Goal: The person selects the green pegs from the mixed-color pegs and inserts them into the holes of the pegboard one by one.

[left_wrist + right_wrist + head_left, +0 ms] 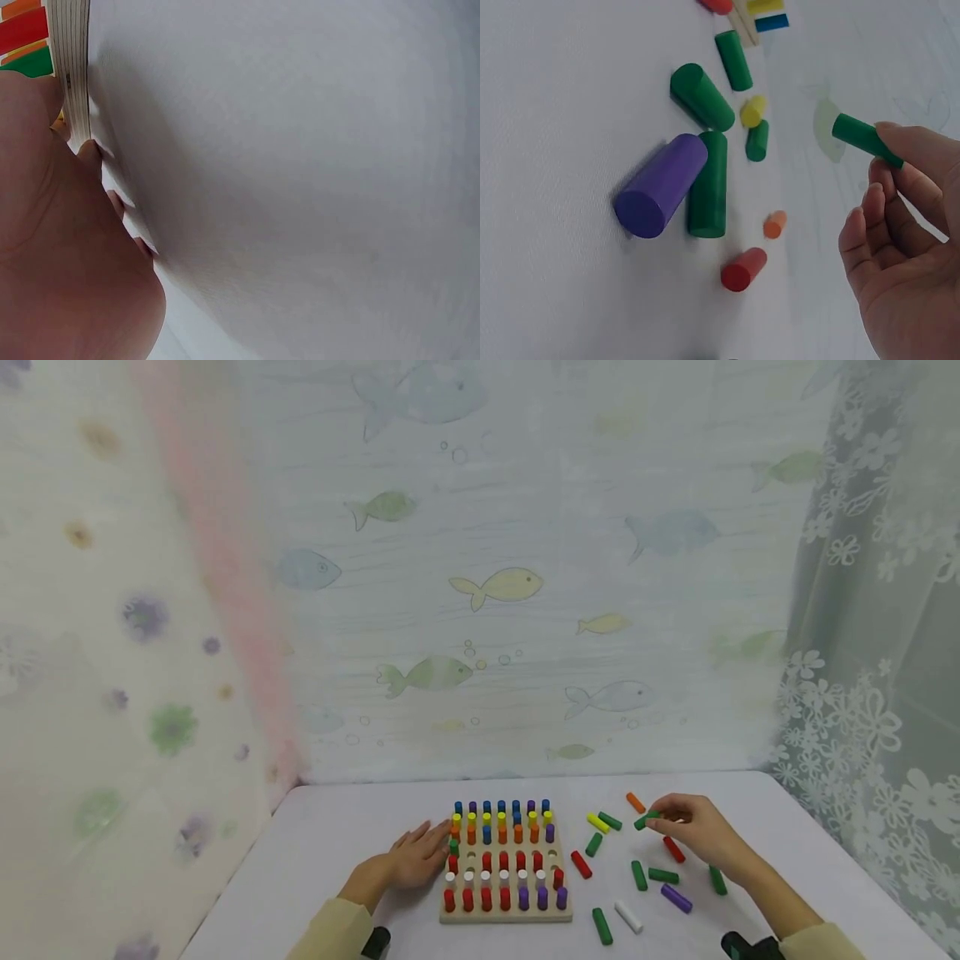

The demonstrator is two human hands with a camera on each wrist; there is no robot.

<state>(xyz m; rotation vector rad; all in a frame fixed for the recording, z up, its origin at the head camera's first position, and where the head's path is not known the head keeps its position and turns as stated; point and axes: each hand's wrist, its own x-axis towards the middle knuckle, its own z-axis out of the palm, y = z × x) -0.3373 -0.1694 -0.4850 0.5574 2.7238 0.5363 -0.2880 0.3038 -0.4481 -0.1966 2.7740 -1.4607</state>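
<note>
Toward the far right corner of the white tabletop (pixel 337 814), the right hand (pixel 701 831) pinches a small green cylindrical peg (pixel 646 820). The left hand (pixel 415 862), fingers extended, rests against the left edge of a pale wooden pegboard (pixel 506 919) bearing coloured pegs.

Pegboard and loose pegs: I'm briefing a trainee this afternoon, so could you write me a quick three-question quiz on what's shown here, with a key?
1. What colour is the peg pinched by the right grip?

2. True or false: the pegboard lies between the left grip and the loose pegs.

3. Fill the gap: the pegboard's row nearest the camera holds red pegs and ___ pegs.

Key: 1. green; 2. true; 3. purple.
</note>
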